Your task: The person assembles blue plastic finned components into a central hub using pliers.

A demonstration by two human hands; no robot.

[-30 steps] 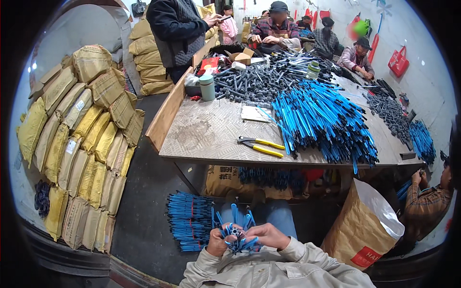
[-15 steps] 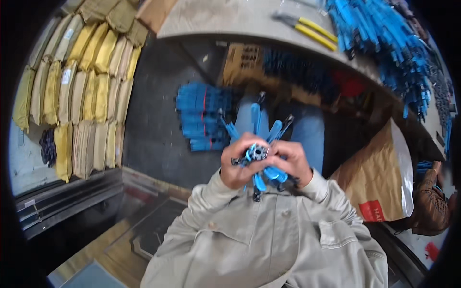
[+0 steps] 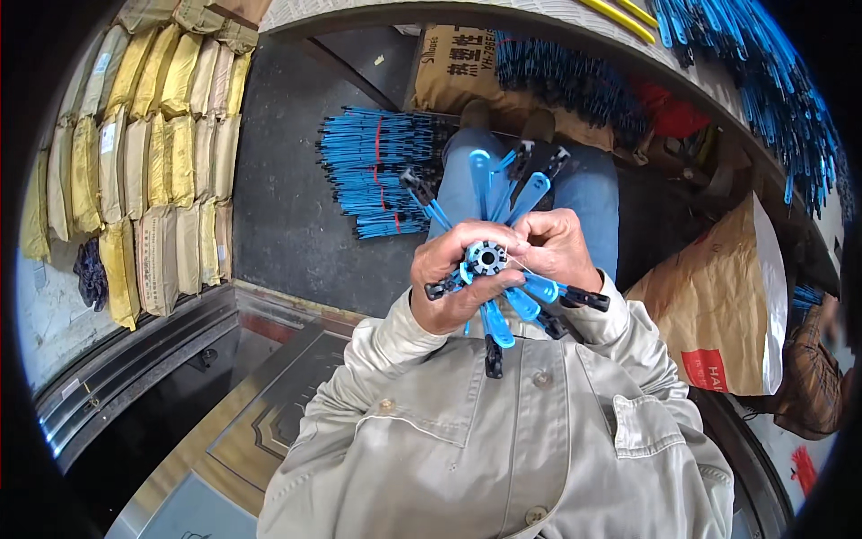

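The left hand's fingers (image 3: 462,235) are curled round a hub (image 3: 488,259), the thumb closing below it, with the hub's round, notched end facing up. The right hand's fingers (image 3: 532,230) are pressed together just beside it at 2 o'clock, pinching what looks like a thin pale strand (image 3: 518,261) that crosses near the hub's edge. Blue strips (image 3: 530,196) with black tips (image 3: 588,299) fan out from the hub, mostly toward 11 to 1 o'clock and 4 to 6 o'clock, above the lap. Pale sleeves (image 3: 386,332) come in from 5 and 7 o'clock, and blue-trousered legs (image 3: 588,211) stretch toward 12. At 11 o'clock, on the dark floor (image 3: 287,171), lie bundles (image 3: 346,162) of blue strips with red bands. Near 12 a printed sack (image 3: 453,72) lies under the tabletop (image 3: 337,13), a dark-blue pile (image 3: 561,81) just right of it. Yellow handles (image 3: 615,20) rest on the tabletop at 1 o'clock, beside a blue heap (image 3: 754,90) at 2. A brown bag (image 3: 700,287) stands at 3 to 4 o'clock, with another person (image 3: 808,382) beyond it. Stacked sacks (image 3: 148,148) fill 9 to 10 o'clock.
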